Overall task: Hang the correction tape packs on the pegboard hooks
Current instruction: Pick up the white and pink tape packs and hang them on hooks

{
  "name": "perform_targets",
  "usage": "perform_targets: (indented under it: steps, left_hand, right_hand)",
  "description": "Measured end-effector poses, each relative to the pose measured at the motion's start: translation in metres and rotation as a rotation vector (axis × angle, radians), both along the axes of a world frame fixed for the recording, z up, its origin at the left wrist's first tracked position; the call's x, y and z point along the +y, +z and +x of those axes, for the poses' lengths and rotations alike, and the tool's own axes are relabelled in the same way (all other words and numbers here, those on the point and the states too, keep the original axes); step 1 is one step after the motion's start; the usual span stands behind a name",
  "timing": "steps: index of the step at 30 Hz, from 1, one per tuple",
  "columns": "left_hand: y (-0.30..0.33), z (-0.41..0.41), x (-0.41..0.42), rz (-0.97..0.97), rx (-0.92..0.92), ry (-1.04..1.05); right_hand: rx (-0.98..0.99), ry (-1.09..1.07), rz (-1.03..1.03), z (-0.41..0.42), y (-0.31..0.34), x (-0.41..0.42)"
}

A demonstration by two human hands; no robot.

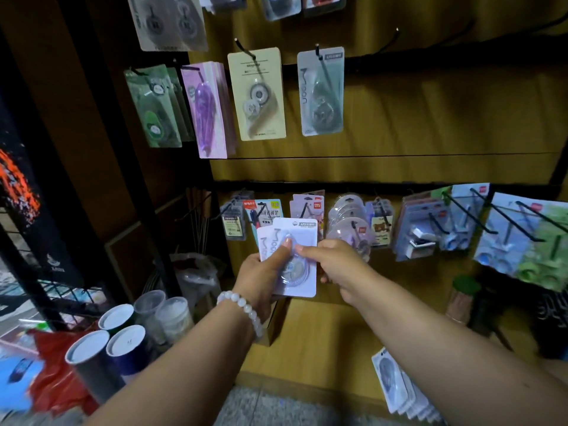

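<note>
A small stack of correction tape packs [295, 256] is gripped in the left hand [261, 278]; the front pack is pinched by the right hand [335, 265], probably to separate it for an empty hook [390, 41].

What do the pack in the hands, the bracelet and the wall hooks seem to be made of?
The white pack looks like matte card with a clear glossy plastic blister, which shines over the tape. The bracelet is milky round beads, perhaps stone or glass; I cannot tell which. The empty hook looks like thin black-coated metal wire with a glinting tip.
</note>
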State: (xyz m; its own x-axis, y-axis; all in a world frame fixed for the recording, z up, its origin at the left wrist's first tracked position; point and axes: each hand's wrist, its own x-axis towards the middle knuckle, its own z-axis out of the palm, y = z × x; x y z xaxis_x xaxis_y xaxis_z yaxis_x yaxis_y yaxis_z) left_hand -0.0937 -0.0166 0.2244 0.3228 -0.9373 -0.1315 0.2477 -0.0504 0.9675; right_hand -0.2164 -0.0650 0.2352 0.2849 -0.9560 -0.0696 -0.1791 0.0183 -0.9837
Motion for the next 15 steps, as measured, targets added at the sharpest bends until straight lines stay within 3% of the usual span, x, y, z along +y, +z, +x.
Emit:
perform_targets:
  steps: [7,15]
  left_hand:
    - [0.007,0.003,0.004,0.089,0.16,0.068]
    - [0.021,0.009,-0.001,0.056,-0.024,0.133]
  right_hand:
    - [-0.141,-0.065,0.051,-0.007,0.004,-0.005]
    - [-0.223,-0.137,-0.233,-0.016,0.066,-0.02]
